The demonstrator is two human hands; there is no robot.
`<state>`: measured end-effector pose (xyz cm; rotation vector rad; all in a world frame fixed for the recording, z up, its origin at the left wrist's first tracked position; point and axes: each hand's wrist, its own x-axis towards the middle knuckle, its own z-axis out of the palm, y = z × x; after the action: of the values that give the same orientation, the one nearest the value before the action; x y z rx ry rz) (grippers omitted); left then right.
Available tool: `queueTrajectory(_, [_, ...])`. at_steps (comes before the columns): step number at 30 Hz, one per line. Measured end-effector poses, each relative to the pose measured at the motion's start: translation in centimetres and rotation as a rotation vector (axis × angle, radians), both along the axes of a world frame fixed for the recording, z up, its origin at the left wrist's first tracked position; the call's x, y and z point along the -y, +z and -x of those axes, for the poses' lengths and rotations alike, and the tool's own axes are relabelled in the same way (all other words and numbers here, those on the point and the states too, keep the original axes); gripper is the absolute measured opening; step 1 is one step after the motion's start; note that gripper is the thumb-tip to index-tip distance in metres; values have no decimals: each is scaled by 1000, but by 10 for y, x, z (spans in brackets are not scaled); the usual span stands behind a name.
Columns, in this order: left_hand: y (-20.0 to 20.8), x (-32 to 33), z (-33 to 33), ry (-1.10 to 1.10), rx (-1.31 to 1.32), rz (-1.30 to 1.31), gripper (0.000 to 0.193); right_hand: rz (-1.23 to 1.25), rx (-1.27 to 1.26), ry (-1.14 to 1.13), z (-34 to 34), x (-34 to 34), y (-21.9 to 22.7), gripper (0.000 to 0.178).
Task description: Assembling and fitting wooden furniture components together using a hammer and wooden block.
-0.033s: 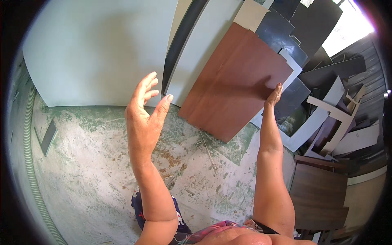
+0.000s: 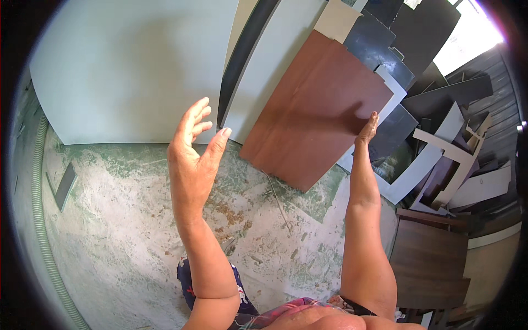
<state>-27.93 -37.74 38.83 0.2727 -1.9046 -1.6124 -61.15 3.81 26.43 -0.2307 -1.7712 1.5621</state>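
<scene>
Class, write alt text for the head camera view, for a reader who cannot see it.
A person's right hand grips the edge of a reddish-brown wood-look panel leaning among stacked boards, while the left hand is raised open, touching nothing, before a large pale board. Below is a worn, dusty floor with a corrugated hose.

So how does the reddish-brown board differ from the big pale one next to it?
The reddish-brown board is dark, wood-grained and smaller; the pale board is plain light grey-green and much larger. The brown one sits skewed with a corner toward the floor, the right hand on its edge; the pale one's bottom edge lies level, and the open left hand is raised before it. Both are flat panels.
</scene>
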Motion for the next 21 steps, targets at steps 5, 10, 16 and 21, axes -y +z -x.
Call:
queueTrajectory(5, [-4, -1, 7, -22, 0, -1, 47, -62, 232, 251, 20, -3, -21, 99])
queueTrajectory(10, [-9, -3, 9, -52, 44, -7, 47, -325, 291, 191, 8, 34, -37, 108])
queueTrajectory(16, [-14, -14, 16, -116, 74, -24, 52, -387, 303, 197, -31, 46, -58, 105])
queueTrajectory(21, [-15, -32, 24, -237, 14, -62, 51, -721, 462, 209, -92, 48, -87, 104])
